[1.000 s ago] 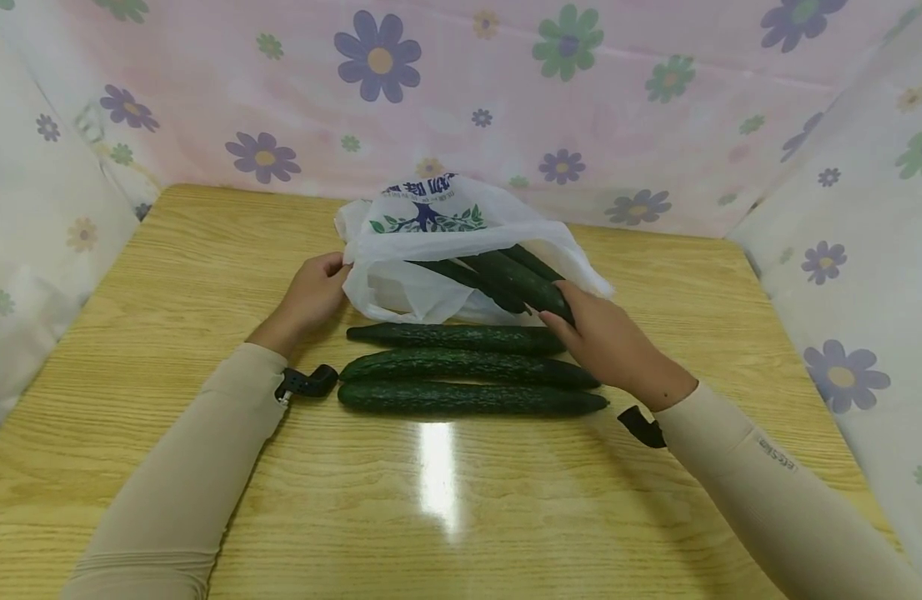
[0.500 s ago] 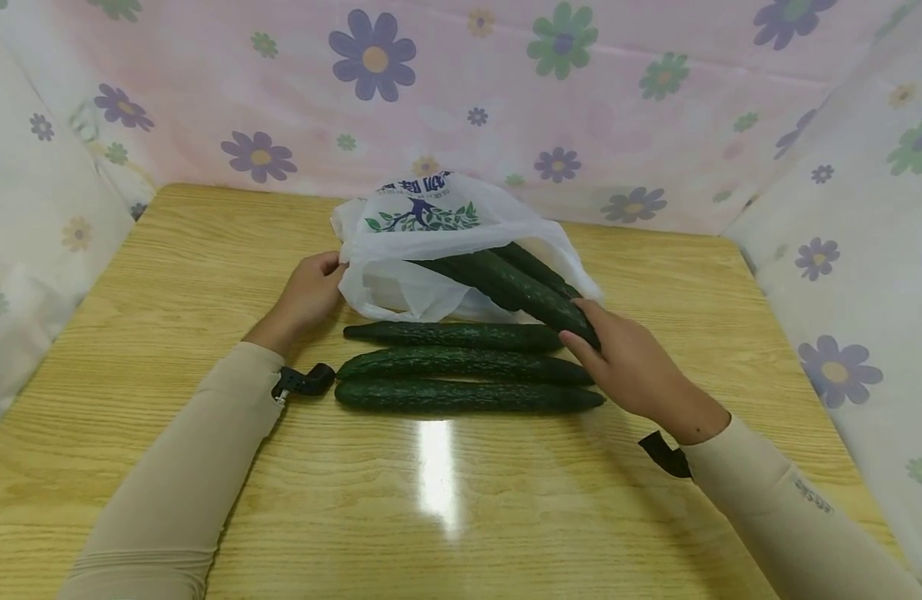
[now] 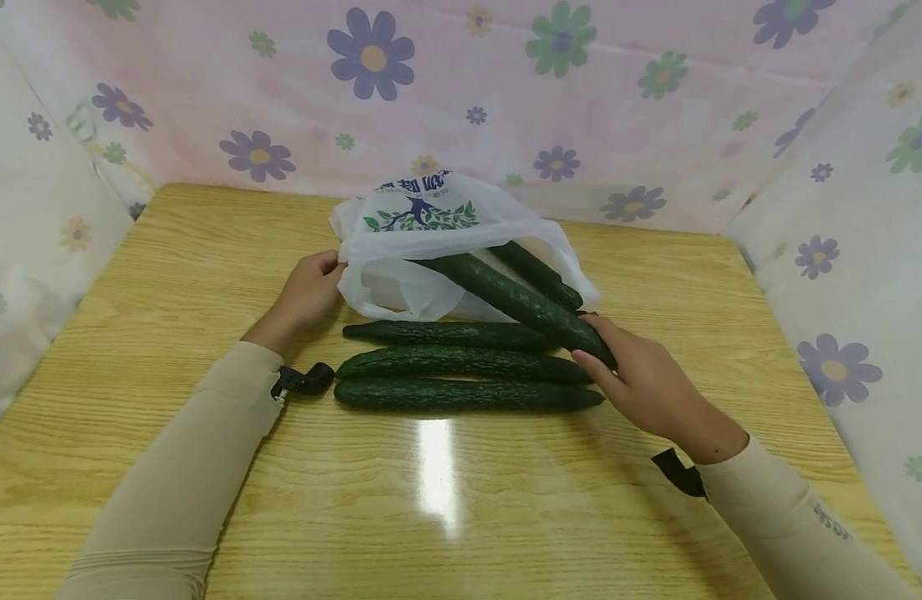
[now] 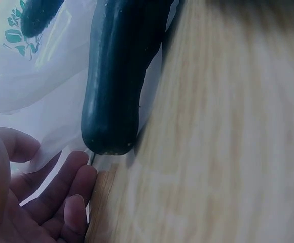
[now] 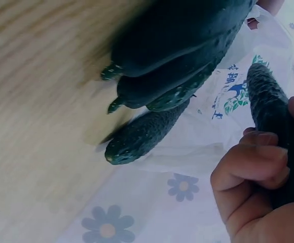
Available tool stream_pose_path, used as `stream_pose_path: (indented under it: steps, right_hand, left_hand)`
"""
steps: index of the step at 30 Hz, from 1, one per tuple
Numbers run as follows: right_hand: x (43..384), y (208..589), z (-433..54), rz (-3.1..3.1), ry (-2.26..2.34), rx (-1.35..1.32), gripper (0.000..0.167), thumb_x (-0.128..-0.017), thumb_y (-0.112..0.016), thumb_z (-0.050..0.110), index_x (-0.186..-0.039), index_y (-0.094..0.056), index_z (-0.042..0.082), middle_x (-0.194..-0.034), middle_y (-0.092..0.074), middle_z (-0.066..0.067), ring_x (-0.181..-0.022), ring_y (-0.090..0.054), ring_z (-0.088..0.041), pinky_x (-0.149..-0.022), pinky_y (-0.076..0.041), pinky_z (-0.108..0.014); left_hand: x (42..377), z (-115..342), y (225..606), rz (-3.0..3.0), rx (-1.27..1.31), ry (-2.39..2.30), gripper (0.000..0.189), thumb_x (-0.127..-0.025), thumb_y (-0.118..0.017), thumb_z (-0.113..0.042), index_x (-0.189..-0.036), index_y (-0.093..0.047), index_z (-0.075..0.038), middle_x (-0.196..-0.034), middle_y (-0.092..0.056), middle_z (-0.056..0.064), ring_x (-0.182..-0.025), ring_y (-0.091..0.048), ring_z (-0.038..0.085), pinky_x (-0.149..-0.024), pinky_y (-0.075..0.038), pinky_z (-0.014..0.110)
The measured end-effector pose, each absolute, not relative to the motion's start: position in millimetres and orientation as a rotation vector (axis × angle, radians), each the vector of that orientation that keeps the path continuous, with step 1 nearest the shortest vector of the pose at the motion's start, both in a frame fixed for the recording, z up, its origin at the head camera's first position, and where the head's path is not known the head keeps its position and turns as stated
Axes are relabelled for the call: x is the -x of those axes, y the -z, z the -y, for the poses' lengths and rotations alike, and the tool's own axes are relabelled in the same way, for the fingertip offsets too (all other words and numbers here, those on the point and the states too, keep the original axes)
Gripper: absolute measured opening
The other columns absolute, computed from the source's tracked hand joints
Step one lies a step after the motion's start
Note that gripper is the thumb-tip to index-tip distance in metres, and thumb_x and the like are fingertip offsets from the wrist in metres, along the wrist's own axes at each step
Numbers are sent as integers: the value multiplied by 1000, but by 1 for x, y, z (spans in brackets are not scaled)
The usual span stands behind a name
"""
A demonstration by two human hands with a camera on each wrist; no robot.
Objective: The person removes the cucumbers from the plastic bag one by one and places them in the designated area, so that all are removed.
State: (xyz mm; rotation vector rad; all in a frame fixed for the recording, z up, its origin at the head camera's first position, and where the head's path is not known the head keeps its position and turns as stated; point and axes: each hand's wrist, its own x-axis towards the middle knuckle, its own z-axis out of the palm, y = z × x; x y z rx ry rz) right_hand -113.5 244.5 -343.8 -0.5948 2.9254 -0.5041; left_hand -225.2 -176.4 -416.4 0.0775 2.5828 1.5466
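Note:
My right hand [image 3: 648, 379] grips a long dark green cucumber [image 3: 536, 312] by its near end. The cucumber slants up to the left, its far end under the upper edge of a white plastic bag [image 3: 498, 212] with a printed tree. At the bag's left side, my left hand [image 3: 303, 292] pinches the plastic between thumb and fingers. Another cucumber [image 3: 539, 275] pokes out of the bag's mouth. In front of the bag lie three cucumbers side by side, the nearest cucumber [image 3: 461, 395] being fully visible. In the right wrist view, fingers and thumb wrap the held cucumber [image 5: 266, 96].
Everything lies on a wood-grain table [image 3: 341, 508] with a bright light reflection near its middle. A flower-patterned curtain [image 3: 461, 83] closes off the back and both sides. Black wrist mounts [image 3: 307, 381] stick out from the sleeves, the left one close to the cucumbers' ends.
The right hand has moved toward the front right, drawing the gripped cucumber further out of the bag. It now stands apart from the other cucumber in the bag. The left hand keeps its place.

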Motion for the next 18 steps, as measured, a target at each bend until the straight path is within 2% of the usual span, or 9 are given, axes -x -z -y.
stream_pose_path:
  steps: [3,4,6,10,14,18]
  right_hand:
    - [111,346,-247,-2920,506,626,58,-106,-47,38,-152,-36,3,-77,-67,0,-66,-64,-11,-87,-52,-55]
    - [111,347,-248,-2919,505,633,58,-106,-47,38,-152,-36,4,-72,-63,4,-61,-59,-6,-86,-52,-54]
    - [110,348,-249,-2912,514,640,58,-106,-48,38,-152,-36,5,-74,-65,5,-61,-58,-4,-85,-52,-54]
    - [108,349,-250,-2904,537,653,57,-105,-50,37,-151,-38,5,-103,-73,-7,-72,-66,-9,-87,-52,-55]
    - [106,352,-252,-2905,566,697,55,-105,-51,33,-150,-40,5,-133,-63,-18,-73,-67,-11,-85,-53,-53]
    - [105,357,-255,-2927,595,799,50,-104,-56,27,-148,-44,7,-137,-61,-16,-63,-58,-1,-77,-54,-44]
  left_hand:
    - [225,176,417,-2582,-69,-1553,45,-106,-40,-40,-128,-63,-8,-132,-60,13,-118,-52,24,-97,-40,41]
    - [225,176,417,-2581,-64,-1553,45,-106,-39,-39,-128,-63,-8,-132,-61,13,-117,-53,24,-97,-40,40]
    - [225,176,417,-2583,-59,-1549,45,-106,-39,-39,-127,-63,-8,-131,-61,12,-115,-52,24,-95,-40,40]
    - [225,175,417,-2579,-53,-1550,44,-106,-40,-39,-127,-63,-8,-132,-61,11,-115,-52,23,-96,-40,39]
    - [224,175,417,-2583,-52,-1547,44,-106,-40,-39,-127,-63,-8,-131,-61,12,-116,-52,23,-96,-40,40]
    - [224,175,416,-2588,-49,-1541,45,-105,-40,-40,-127,-64,-9,-131,-61,12,-117,-52,23,-97,-40,40]
